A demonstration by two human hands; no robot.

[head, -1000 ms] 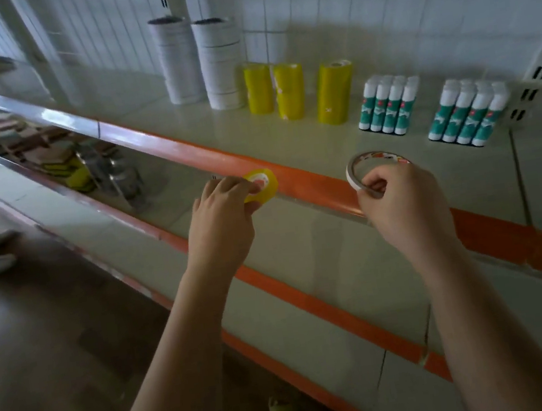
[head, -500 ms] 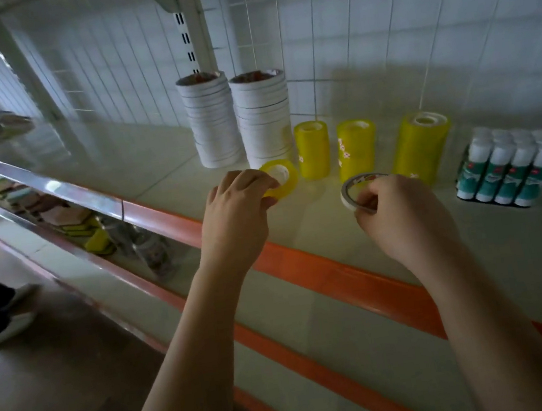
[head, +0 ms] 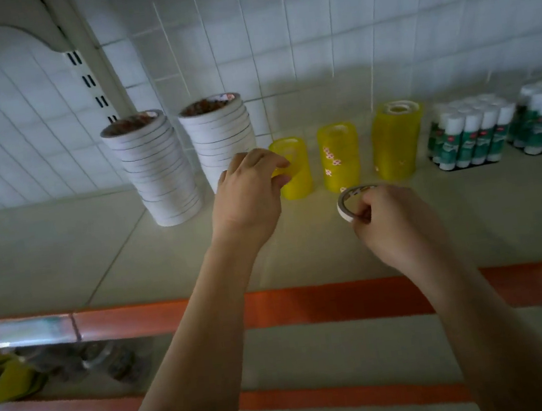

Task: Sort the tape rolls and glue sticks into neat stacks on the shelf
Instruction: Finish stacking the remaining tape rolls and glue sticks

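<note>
Up at the shelf [head: 63,260], the left hand [head: 247,194] pinches a small yellow tape roll [head: 283,170] between thumb and curled fingers, right against the leftmost yellow stack [head: 292,168] (whether it touches the stack I cannot tell, the hand covers that side). At four o'clock from it, the right hand [head: 395,220] curls round a thin white tape ring [head: 348,203], its far half hidden. White tape stacks [head: 154,169] stand at ten o'clock; glue sticks [head: 471,137] at two o'clock run off the edge.
</note>
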